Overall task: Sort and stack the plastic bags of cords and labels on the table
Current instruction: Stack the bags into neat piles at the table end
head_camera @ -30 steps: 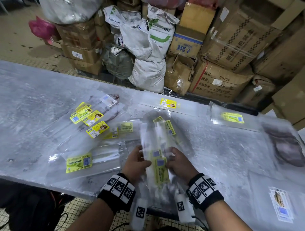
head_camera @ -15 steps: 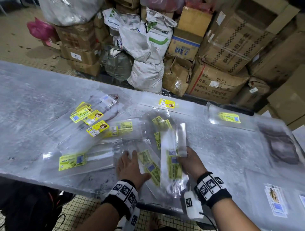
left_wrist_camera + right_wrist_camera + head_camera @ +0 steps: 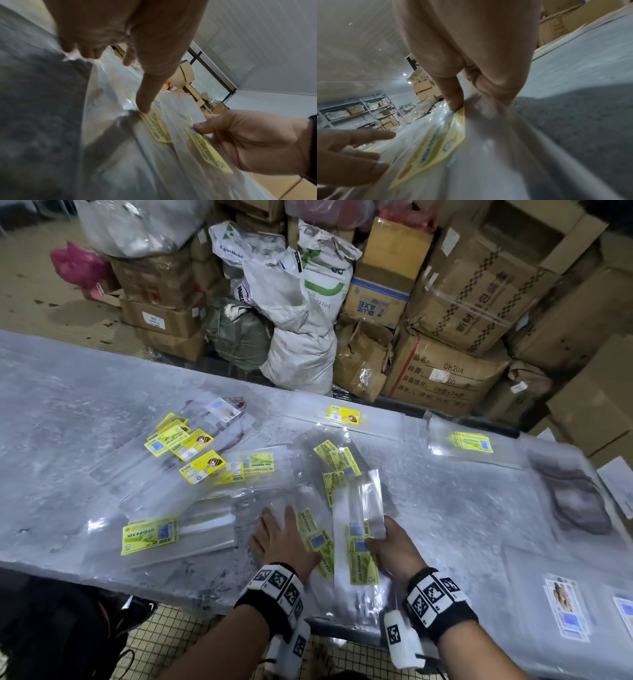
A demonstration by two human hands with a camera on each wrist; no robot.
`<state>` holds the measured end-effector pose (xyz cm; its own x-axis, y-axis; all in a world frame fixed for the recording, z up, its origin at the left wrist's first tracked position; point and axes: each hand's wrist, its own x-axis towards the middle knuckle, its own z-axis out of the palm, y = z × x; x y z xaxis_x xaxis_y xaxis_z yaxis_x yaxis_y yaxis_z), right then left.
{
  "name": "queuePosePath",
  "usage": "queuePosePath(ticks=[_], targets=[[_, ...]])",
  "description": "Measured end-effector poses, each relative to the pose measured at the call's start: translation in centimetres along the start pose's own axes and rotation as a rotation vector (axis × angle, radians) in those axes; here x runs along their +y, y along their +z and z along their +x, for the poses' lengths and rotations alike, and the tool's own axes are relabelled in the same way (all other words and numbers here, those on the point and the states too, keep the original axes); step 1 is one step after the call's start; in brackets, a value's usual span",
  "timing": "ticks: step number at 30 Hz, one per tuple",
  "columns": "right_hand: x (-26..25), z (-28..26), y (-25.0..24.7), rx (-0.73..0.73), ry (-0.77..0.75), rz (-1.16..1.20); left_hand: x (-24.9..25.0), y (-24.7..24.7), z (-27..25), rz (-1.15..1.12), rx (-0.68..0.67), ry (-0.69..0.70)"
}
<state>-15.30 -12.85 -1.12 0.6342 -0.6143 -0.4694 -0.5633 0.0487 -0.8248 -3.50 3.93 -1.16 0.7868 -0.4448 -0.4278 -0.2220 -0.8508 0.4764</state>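
Mid-sort: right hand (image 3: 394,546) pinches a labeled bag (image 3: 359,542) at the desk's (image 3: 102,412) near edge, while the left hand (image 3: 281,539), fingers flat, presses the bags just beside it. Next, probably line them up and stack.

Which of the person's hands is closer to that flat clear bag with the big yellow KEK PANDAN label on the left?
Left. The left hand lies just right of the KEK PANDAN bag; the right hand is farther right.
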Motion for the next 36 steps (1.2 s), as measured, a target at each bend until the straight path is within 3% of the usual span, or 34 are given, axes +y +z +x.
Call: queuePosePath(ticks=[11, 17, 20, 22, 34, 36], targets=[[-0.6, -1.0, 0.7, -0.011, -0.025, -0.097, 0.7, 0.1, -0.4, -0.099, 0.010, 0.156], [0.1, -0.3, 1.0, -0.002, -0.033, -0.070, -0.4, 1.0, 0.4, -0.603, 0.077, 0.252], [-0.3, -0.5, 1.2, -0.014, -0.036, -0.024, -0.2, 1.1, 0.4, -1.026, -0.015, 0.109], [-0.5, -0.7, 1.3, -0.034, -0.042, 0.029, 0.0, 0.8, 0.5, -1.183, -0.049, 0.049], [-3.6, -0.7, 2.8, -0.042, -0.084, 0.174, 2.6, -0.4, 0.0, -1.295, -0.056, 0.068], [-3.8, -0.4, 2.5, -0.053, -0.079, 0.234, 3.2, -0.7, 0.0, -1.309, -0.061, 0.124]])
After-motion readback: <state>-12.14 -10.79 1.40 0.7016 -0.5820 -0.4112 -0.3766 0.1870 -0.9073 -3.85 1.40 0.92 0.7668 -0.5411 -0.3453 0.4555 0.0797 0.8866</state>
